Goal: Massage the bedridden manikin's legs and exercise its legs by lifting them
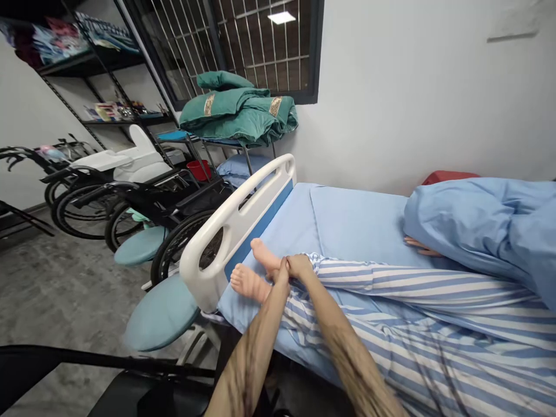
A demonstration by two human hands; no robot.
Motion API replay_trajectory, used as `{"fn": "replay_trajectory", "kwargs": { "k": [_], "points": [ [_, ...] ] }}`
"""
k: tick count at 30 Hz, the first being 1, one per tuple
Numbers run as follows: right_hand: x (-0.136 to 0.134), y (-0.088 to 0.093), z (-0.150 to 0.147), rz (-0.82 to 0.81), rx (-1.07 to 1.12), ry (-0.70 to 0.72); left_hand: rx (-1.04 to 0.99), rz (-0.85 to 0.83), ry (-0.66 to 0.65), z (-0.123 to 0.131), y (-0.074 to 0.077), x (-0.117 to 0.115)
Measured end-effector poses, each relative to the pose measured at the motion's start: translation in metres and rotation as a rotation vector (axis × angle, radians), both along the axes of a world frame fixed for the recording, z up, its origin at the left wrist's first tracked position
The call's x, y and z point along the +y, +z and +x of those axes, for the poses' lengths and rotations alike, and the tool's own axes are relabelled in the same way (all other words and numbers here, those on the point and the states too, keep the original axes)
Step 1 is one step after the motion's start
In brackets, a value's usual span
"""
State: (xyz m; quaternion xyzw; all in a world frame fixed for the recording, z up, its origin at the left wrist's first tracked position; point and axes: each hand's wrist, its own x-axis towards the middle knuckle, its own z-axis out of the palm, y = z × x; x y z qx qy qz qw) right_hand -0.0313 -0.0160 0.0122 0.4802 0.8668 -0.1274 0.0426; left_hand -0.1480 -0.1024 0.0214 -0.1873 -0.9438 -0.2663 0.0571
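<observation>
- Left hand and right hand were set side by side at the far ankle, near the foot edge of the bed.
- Grip: both hands were closed around the far ankle; the underside of the grip was hidden.
- Far foot pointed toward the footboard; near foot lay by the near foot-end corner.
- Striped trousers began just beside the right hand.

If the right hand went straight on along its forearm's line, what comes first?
Probably the footboard, beyond a strip of sheet; depth is unclear, so the right hand might brush the far foot first.
</observation>
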Motion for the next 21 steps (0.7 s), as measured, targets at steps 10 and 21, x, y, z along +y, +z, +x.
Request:
{"fn": "replay_trajectory", "kwargs": {
  "k": [10,21],
  "points": [
    [-0.021,0.022,0.009,0.026,0.112,0.097,0.001,0.185,-0.044,-0.009,-0.001,-0.005],
    [0.007,0.006,-0.003,-0.056,0.034,0.067,0.201,0.074,0.058,-0.01,-0.03,0.006]
  ]
}}
